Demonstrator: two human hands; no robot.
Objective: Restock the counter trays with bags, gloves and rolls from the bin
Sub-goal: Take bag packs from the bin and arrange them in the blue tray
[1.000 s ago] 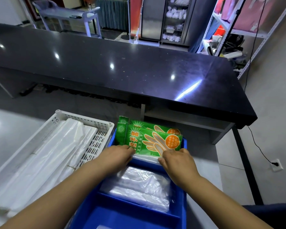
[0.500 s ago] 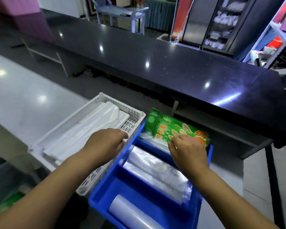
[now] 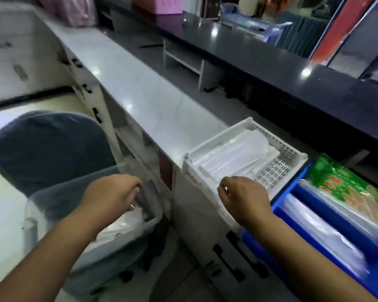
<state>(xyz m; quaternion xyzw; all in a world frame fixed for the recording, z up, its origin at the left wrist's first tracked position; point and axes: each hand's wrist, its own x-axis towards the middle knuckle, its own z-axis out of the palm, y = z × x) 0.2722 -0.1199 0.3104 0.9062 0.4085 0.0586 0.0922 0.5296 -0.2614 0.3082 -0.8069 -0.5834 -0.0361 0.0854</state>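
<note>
Pale table (image 3: 144,94) carries a white tray (image 3: 292,152) of folded bags (image 3: 234,153) beside a blue tray (image 3: 314,202) holding green glove packs (image 3: 345,182) and rolls (image 3: 327,223). Left hand (image 3: 111,195) is inside the translucent bin (image 3: 59,192), fingers curled, grip unclear. Right hand (image 3: 242,197) hovers loosely curled over the white tray's near edge.

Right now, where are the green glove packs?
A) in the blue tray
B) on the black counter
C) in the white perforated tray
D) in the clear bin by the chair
A: the green glove packs lie at the far end of the blue tray, right of the white tray, which holds pale plastic bags.
</note>
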